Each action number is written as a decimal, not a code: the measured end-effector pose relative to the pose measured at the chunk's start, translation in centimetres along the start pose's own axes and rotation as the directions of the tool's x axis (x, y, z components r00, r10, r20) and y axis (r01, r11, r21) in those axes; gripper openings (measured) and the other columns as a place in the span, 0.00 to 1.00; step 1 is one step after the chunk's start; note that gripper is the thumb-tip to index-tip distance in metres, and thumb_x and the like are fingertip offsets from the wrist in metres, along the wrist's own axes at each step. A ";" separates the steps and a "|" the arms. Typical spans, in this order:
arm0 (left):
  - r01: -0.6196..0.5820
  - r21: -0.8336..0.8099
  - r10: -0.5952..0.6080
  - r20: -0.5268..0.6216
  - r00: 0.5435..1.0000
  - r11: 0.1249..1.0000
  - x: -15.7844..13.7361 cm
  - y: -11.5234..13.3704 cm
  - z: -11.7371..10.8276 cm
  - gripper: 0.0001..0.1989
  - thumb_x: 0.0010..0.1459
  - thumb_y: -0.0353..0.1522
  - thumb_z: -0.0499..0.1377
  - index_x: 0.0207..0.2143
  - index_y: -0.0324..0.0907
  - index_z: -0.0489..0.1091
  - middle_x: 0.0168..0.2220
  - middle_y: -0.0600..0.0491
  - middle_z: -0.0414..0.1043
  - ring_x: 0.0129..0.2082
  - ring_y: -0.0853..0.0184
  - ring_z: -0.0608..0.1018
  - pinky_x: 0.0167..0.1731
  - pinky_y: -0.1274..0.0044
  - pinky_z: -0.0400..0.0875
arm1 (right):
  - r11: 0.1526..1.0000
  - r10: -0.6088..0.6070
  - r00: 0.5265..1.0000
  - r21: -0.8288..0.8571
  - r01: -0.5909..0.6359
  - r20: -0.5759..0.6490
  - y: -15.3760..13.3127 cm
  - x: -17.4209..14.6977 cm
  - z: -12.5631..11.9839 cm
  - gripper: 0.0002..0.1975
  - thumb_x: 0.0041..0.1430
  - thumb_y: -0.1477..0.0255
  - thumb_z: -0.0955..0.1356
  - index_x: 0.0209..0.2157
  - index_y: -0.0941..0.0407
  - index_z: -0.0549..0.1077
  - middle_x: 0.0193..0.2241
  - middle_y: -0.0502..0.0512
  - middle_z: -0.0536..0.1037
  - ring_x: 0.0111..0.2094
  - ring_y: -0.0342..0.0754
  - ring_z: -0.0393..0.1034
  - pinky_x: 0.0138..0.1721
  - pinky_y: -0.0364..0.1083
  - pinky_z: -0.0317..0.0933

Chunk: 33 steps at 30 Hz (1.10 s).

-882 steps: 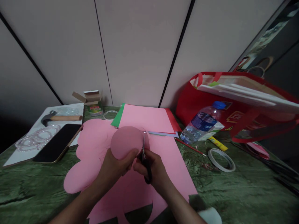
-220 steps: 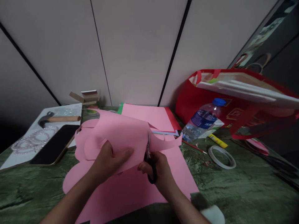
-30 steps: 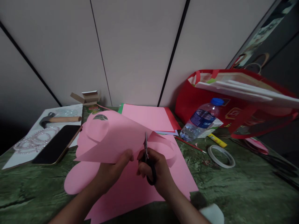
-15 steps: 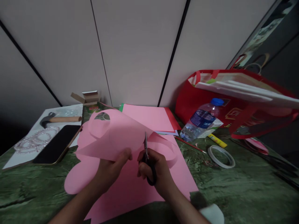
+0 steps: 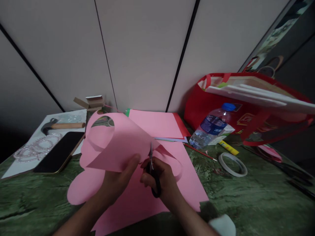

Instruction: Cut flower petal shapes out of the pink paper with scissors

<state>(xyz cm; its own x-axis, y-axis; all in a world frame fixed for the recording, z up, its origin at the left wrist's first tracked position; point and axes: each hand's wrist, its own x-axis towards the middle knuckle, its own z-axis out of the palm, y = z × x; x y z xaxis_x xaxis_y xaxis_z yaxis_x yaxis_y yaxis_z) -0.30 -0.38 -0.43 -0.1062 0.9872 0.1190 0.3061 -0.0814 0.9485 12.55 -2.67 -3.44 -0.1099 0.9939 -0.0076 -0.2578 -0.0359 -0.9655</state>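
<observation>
Apparently the left hand (image 5: 120,180), at lower centre, pinches the near edge of a curled pink sheet (image 5: 128,141), thumb on top and the other fingers hidden beneath. The right hand (image 5: 161,177), just beside it, is wrapped around the black handles of the scissors (image 5: 151,159); their blades point up the frame and meet the sheet's right-hand edge. How far the blades are spread is too small to tell.

The sheet fills the middle of the frame, raised and tilted, with a rounded hole near its upper left end. From here, a slip of the left thumb could let the springy curl swing across the blades and send the cut astray. That thumb also sits near the blade line, so a careless turn could nick it, and the narrow band around the hole might tear if tugged.

Beneath lies a flat pink sheet (image 5: 140,203); at its left, a rounded pink piece (image 5: 83,188) rests on the green table (image 5: 258,203). Farther out are a black phone (image 5: 60,152) at left and a bottle (image 5: 211,127) at right.
</observation>
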 end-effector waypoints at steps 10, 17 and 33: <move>-0.048 0.001 0.048 0.045 0.998 0.999 -0.1 -0.5 0.0 0.20 0.46 0.43 0.59 0.40 0.41 0.70 0.35 0.47 0.76 0.39 0.57 0.76 0.39 0.68 0.71 | 1.000 -0.004 1.000 0.021 0.003 0.026 -0.9 0.0 -0.3 0.12 0.41 0.72 0.73 0.29 0.56 0.69 0.19 0.43 0.63 0.21 0.39 0.54 0.22 0.40 0.50; 0.027 -0.011 -0.027 0.017 0.999 1.000 -0.4 -0.3 0.0 0.21 0.46 0.42 0.59 0.40 0.41 0.69 0.36 0.46 0.75 0.40 0.57 0.76 0.40 0.68 0.71 | 0.999 -0.020 1.000 0.029 0.019 0.023 -1.0 -0.1 -0.2 0.11 0.42 0.70 0.72 0.29 0.56 0.68 0.20 0.44 0.63 0.21 0.39 0.55 0.23 0.41 0.52; 0.032 -0.045 -0.032 0.001 0.999 0.998 -0.7 0.4 0.3 0.11 0.45 0.40 0.60 0.26 0.41 0.71 0.26 0.51 0.75 0.31 0.60 0.76 0.33 0.71 0.71 | 1.000 -0.016 0.999 0.008 0.016 0.028 -0.5 -0.1 -0.3 0.09 0.44 0.71 0.70 0.30 0.56 0.68 0.19 0.44 0.64 0.20 0.40 0.57 0.22 0.41 0.52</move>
<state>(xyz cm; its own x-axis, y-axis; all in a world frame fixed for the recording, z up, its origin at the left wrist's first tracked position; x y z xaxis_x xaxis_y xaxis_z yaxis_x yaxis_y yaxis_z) 0.21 -1.07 -0.26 -0.1149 0.9895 0.0878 0.2596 -0.0554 0.9641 13.01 -2.73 -3.04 -0.1331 0.9910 0.0151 -0.2671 -0.0212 -0.9634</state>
